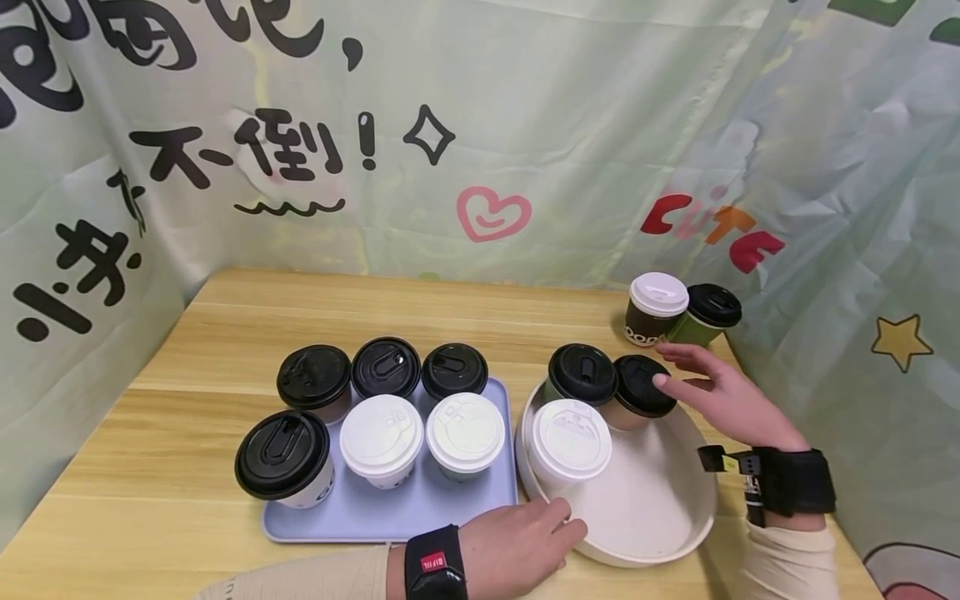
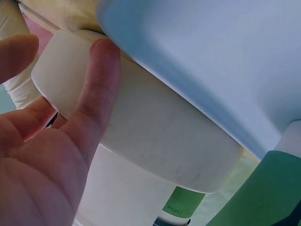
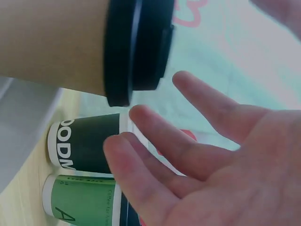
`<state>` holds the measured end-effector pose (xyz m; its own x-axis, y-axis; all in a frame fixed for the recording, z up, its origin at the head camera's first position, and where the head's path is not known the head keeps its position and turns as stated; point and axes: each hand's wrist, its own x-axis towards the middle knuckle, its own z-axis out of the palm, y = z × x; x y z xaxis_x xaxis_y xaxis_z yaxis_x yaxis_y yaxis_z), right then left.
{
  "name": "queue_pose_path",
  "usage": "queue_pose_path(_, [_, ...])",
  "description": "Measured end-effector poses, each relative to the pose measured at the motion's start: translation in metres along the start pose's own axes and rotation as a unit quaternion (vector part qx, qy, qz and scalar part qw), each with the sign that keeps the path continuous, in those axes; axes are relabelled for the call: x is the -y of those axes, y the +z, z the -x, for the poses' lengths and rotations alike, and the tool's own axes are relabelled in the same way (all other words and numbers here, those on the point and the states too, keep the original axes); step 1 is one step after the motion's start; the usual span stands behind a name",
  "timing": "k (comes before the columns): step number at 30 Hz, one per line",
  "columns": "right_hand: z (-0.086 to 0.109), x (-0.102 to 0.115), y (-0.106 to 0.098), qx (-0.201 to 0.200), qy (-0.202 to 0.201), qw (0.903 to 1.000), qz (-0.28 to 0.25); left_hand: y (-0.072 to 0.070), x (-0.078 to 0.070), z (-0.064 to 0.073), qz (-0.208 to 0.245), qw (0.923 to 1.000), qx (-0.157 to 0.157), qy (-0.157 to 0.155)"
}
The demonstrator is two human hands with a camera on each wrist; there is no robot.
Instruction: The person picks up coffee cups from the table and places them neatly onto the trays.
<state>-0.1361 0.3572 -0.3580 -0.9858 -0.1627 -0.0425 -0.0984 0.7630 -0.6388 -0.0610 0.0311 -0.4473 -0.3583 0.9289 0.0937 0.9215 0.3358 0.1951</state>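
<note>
My right hand (image 1: 731, 400) is spread beside a brown paper cup with a black lid (image 1: 643, 387). In the right wrist view the fingers stand apart from that cup's lid (image 3: 136, 47) and hold nothing. The cup is in a round cream tray (image 1: 637, 508), with another black-lidded cup (image 1: 582, 373) and a white-lidded cup (image 1: 572, 442). My left hand (image 1: 517, 542) is at the tray's front left. In the left wrist view, a nearly straight finger (image 2: 101, 80) rests against the outer tray wall (image 2: 164, 127).
A blue rectangular tray (image 1: 390, 517) at left bears several cups with black or white lids. At the back right stand a dark cup with a white lid (image 1: 656, 308) and a green cup with a black lid (image 1: 705, 315). Printed cloth (image 1: 570, 125) hangs behind the table.
</note>
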Motion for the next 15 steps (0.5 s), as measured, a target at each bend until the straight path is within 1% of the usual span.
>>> queue_pose_path(4, [-0.001, -0.009, -0.003, -0.05, -0.013, 0.9985, 0.018, 0.001, 0.0, -0.001, 0.001, 1.0, 0.002, -0.002])
queue_pose_path(6, [-0.003, -0.013, -0.004, -0.064, -0.009, 0.9977, 0.021, 0.001, 0.001, -0.001, 0.003, 1.0, 0.005, -0.001])
queue_pose_path(12, [-0.01, -0.019, -0.01, -0.068, 0.031, 0.9969, 0.026, 0.001, 0.002, -0.002, 0.013, 0.9998, 0.011, 0.002])
queue_pose_path(15, [-0.018, -0.022, -0.015, -0.074, 0.038, 0.9957, 0.041, 0.001, 0.002, -0.002, 0.021, 0.9997, 0.015, 0.001])
